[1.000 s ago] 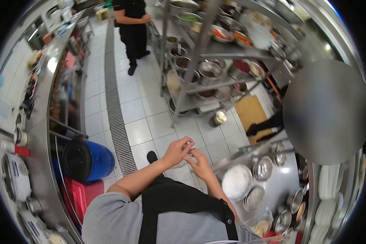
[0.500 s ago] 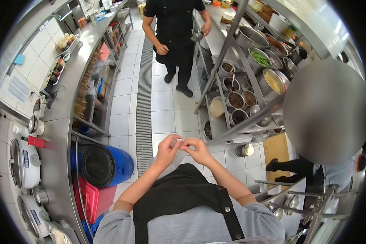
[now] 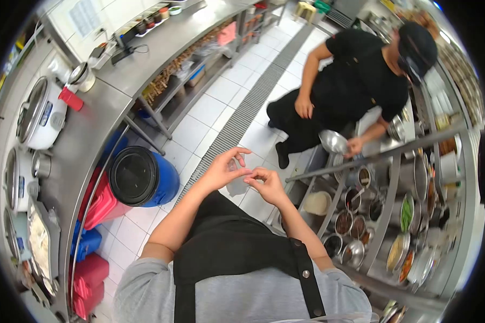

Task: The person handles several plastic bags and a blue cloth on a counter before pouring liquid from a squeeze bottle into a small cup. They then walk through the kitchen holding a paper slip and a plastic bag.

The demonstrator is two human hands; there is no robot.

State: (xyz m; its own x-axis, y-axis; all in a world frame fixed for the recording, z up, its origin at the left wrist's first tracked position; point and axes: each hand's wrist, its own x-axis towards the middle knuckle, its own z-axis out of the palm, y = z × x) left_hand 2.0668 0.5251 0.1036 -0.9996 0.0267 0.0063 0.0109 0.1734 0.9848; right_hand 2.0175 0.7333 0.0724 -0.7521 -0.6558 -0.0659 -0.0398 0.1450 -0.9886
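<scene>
Both of my hands are raised in front of my black apron [image 3: 226,242], with their fingertips close together. My left hand [image 3: 225,169] has its thumb and fingers curled around a thin, clear piece of plastic [image 3: 236,184] that hangs below. My right hand [image 3: 266,184] pinches at the same plastic with thumb and forefinger. The plastic is see-through, so its edges are hard to make out against the floor tiles.
A co-worker in black [image 3: 355,81] stands ahead on the right, holding a metal bowl [image 3: 333,142]. A blue barrel [image 3: 164,179] stands left under the steel counter [image 3: 86,129]. Shelves on the right hold several food pots [image 3: 407,212].
My view has turned to the left. The co-worker is nearer and appears farther right. My left hand's fingers are more spread, and both hands remain at the plastic.
</scene>
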